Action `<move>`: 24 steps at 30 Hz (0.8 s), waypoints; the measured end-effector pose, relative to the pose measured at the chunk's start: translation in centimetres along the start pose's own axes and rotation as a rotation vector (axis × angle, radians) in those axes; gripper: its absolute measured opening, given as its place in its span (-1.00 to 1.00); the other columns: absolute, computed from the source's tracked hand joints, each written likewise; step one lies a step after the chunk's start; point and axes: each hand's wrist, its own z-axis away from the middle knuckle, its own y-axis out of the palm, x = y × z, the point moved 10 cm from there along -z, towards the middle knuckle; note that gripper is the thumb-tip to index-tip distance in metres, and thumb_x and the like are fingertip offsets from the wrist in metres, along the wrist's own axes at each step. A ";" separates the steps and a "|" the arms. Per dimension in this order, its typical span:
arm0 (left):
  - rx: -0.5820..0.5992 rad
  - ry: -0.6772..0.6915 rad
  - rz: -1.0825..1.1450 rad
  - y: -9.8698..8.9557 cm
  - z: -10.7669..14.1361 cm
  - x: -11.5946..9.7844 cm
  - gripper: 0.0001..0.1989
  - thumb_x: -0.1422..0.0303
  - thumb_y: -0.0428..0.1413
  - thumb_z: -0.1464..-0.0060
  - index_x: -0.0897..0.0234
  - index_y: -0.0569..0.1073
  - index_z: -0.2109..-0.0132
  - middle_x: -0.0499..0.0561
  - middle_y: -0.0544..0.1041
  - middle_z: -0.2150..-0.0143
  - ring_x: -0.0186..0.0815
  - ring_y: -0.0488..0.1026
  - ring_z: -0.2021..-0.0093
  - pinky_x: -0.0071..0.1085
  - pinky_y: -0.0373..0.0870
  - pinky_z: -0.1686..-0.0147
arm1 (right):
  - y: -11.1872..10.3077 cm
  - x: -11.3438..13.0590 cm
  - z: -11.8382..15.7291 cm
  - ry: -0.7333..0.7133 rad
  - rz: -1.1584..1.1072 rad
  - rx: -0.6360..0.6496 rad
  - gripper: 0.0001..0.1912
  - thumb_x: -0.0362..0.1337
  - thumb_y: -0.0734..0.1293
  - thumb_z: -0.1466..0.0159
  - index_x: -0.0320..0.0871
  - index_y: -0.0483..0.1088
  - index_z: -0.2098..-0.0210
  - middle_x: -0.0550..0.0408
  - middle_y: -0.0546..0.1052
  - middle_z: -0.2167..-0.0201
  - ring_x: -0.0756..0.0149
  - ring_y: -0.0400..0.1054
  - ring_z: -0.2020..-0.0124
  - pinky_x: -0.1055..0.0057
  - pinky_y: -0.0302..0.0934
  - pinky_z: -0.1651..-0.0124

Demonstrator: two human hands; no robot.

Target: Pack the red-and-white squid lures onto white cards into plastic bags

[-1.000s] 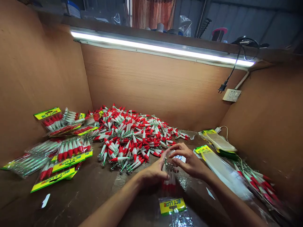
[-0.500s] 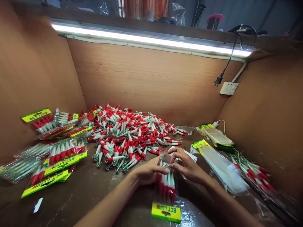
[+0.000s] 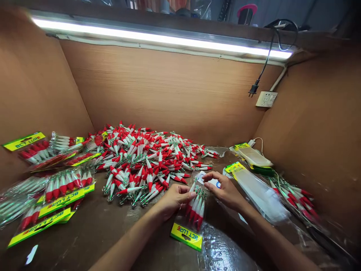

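Note:
A clear bag of red and white lures (image 3: 196, 210) lies in front of me, its yellow header card (image 3: 186, 236) toward my body. My left hand (image 3: 175, 198) pinches the bag's left edge near its far end, by the green hooks of the lures. Beside the other edge, my right hand (image 3: 221, 188) has its thumb and fingers apart and curved, with nothing seen between them. A white sticker sheet with a blue ring (image 3: 217, 183) shows partly behind my right hand.
A big heap of loose lures (image 3: 149, 158) rises behind my hands. Filled packs (image 3: 66, 186) are stacked at the left. Flat clear bags with yellow cards (image 3: 254, 188) lie at the right, near more lures (image 3: 293, 199). A black plug (image 3: 254, 89) hangs above.
The bag has tilted, its card end shifting left. My right hand has drawn off the bag's far end and its fingers have parted. The whole view has shifted slightly.

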 end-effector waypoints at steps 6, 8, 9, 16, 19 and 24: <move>0.042 0.021 -0.070 0.8 0.1 -0.2 -0.55 0.08 0.38 0.02 0.41 0.64 0.15 0.05 0.53 0.36 -0.40 0.36 0.45 -0.53 0.21 0.44 | 0.0 -0.8 0.1 0.051 0.067 -0.015 -0.86 -0.21 0.36 -0.34 -0.05 0.55 0.17 0.11 0.59 0.22 0.21 0.43 0.16 0.31 0.22 0.06; 0.042 0.035 -0.078 0.8 0.1 -0.3 -0.54 0.07 0.37 0.00 0.40 0.64 0.13 0.06 0.54 0.33 -0.39 0.38 0.43 -0.51 0.25 0.41 | 0.0 -1.0 0.1 0.059 0.139 -0.022 -0.88 -0.20 0.40 -0.31 -0.08 0.55 0.32 0.11 0.58 0.29 0.18 0.41 0.17 0.29 0.19 0.08; 0.038 0.035 -0.082 0.7 0.0 -0.3 -0.53 0.07 0.36 0.00 0.40 0.63 0.11 0.07 0.54 0.32 -0.38 0.38 0.42 -0.50 0.26 0.40 | 0.1 -1.0 0.1 0.060 0.157 -0.012 -0.87 -0.21 0.42 -0.29 -0.08 0.54 0.38 0.11 0.57 0.31 0.18 0.40 0.18 0.29 0.19 0.10; 0.057 0.017 -0.094 0.6 -0.2 0.5 -0.52 0.07 0.39 0.05 0.39 0.64 0.14 0.03 0.53 0.37 -0.40 0.35 0.48 -0.49 0.22 0.43 | 0.9 1.6 0.4 -0.129 0.135 0.007 -0.91 -0.39 0.45 -0.23 -0.07 0.52 0.37 0.03 0.54 0.03 0.10 0.33 -0.07 0.14 0.20 -0.11; 0.074 0.024 -0.096 0.9 -0.2 0.4 -0.52 0.04 0.38 0.05 0.41 0.64 0.17 0.04 0.54 0.38 -0.39 0.36 0.47 -0.49 0.20 0.44 | 1.2 2.3 0.7 -0.191 0.123 0.040 -0.90 -0.41 0.41 -0.26 -0.06 0.50 0.33 0.01 0.52 -0.05 0.10 0.31 -0.12 0.09 0.20 -0.16; 0.081 0.046 -0.072 1.3 0.0 -0.2 -0.49 0.06 0.40 0.07 0.39 0.63 0.12 0.04 0.55 0.32 -0.38 0.38 0.43 -0.50 0.20 0.42 | 1.1 2.3 0.9 -0.202 0.108 0.018 -0.91 -0.40 0.38 -0.29 -0.08 0.47 0.31 -0.02 0.48 -0.05 0.13 0.36 -0.09 0.15 0.25 -0.13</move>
